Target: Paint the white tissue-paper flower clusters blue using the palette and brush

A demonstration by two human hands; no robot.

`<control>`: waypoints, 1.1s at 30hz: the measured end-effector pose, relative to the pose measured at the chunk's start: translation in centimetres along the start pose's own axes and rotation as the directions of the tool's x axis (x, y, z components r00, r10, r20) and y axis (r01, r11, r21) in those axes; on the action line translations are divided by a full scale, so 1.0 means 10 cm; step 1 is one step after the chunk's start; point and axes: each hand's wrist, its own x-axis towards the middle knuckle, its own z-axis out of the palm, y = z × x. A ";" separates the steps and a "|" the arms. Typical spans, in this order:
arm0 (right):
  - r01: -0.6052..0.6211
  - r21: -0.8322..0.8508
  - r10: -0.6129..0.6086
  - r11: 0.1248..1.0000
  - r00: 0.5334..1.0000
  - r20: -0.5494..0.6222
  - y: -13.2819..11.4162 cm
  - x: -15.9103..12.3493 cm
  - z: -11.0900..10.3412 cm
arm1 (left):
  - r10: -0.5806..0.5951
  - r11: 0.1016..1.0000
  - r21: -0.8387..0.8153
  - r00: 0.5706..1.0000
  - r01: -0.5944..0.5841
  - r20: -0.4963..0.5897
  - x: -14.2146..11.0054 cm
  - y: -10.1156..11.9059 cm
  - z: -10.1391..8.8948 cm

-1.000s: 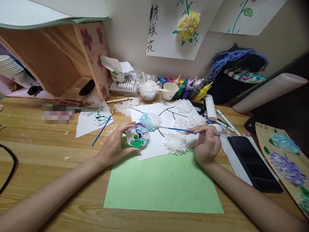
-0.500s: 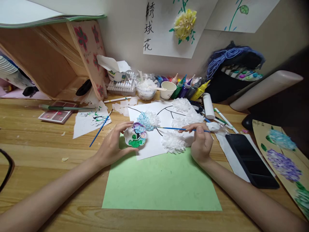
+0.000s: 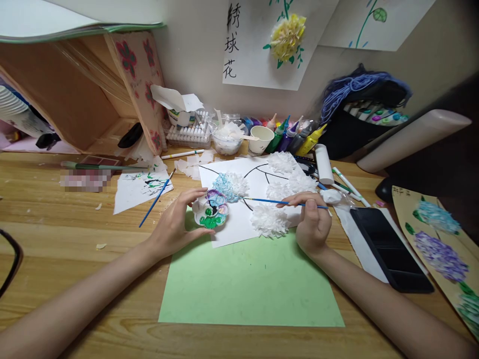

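My left hand (image 3: 175, 225) curls round a small flower-shaped paint palette (image 3: 210, 209) smeared with green, purple and blue. My right hand (image 3: 311, 222) pinches a thin blue paintbrush (image 3: 279, 201), whose tip points left at the blue-tinted tissue flower (image 3: 230, 185). That flower sits on a white sheet (image 3: 239, 219) with black drawn stems and several white tissue flowers (image 3: 269, 221). The sheet overlaps a light green paper (image 3: 250, 284) lying in front of me.
A second blue brush (image 3: 156, 199) lies on a paint-stained scrap at the left. Paint bottles (image 3: 295, 137), a paper cup (image 3: 262, 139) and a bowl of tissue stand by the wall. A black tray (image 3: 389, 248) and a painted flower card (image 3: 437, 239) lie at the right.
The right hand and brush have edged slightly left. The left hand keeps the palette in the same place.
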 end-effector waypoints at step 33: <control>0.079 -0.010 -0.078 0.997 0.995 0.058 0.00 -0.01 -0.01 | -0.014 1.000 0.011 1.000 0.014 -0.001 0.02 0.00 0.00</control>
